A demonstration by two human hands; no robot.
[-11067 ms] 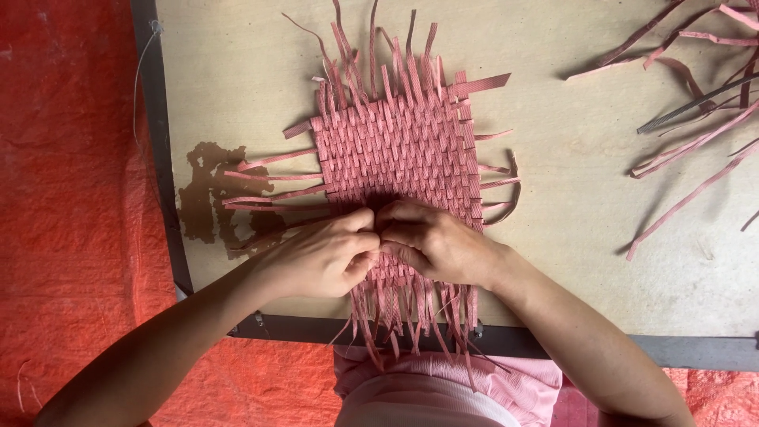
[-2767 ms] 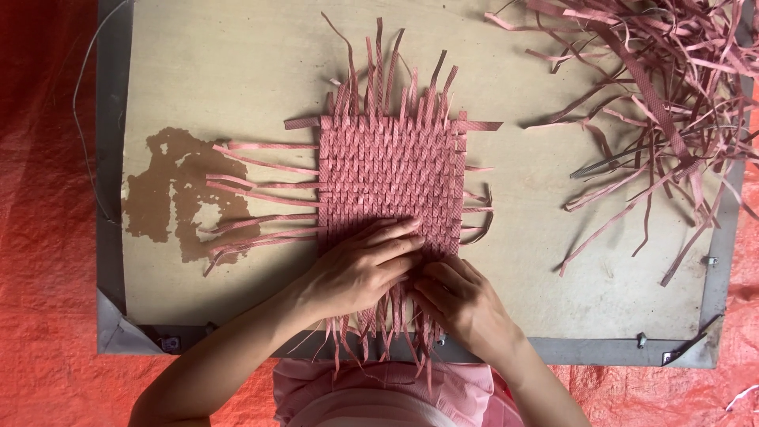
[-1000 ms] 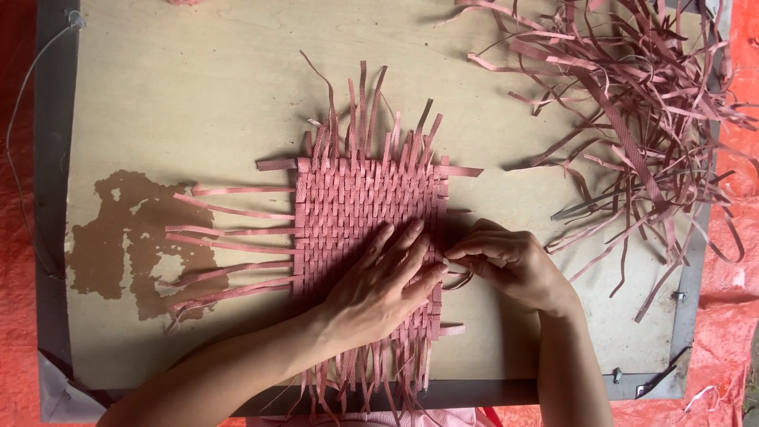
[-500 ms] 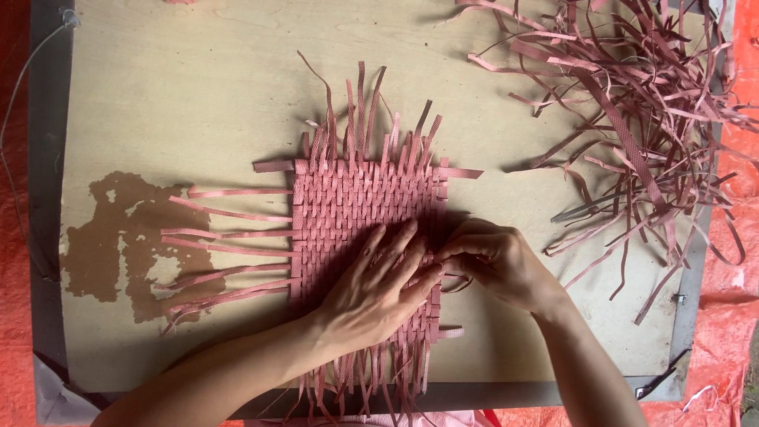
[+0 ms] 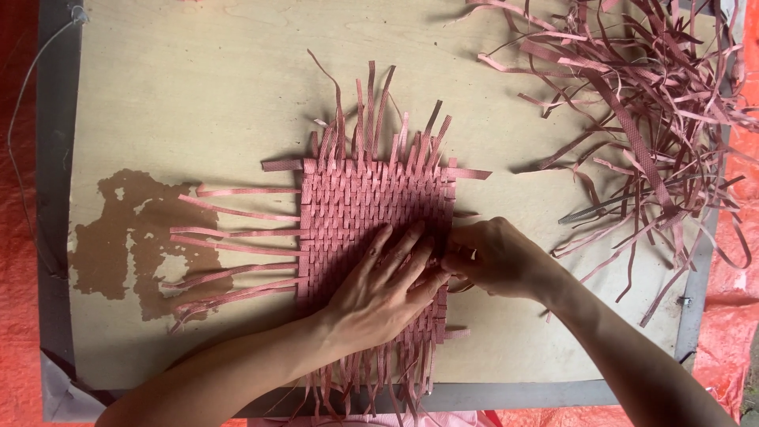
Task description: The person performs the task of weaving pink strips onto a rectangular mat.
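A flat plywood board with a grey metal rim serves as the work surface; it lies on an orange-red tarpaulin, and a brown patch shows where the pale surface layer has come away. To the upper right, a loose heap of pink strips lies partly on the board, apart from the work but within arm's range. At the centre of the board lies the woven mat, a roughly square panel of narrow pink strapping in a plain over-under weave; the strips look flat, stiff and finely ribbed. Unwoven ends project on all 4 sides: long on the left, upright and fanned at the top, hanging past the board's near edge at the bottom. The left hand lies open and palm-down on the mat's lower right area, fingers spread, apparently pinning the weave flat. The right hand is curled closed at the mat's right edge, its fingertips pinched on what seems a strip end there; the grip itself is partly hidden.
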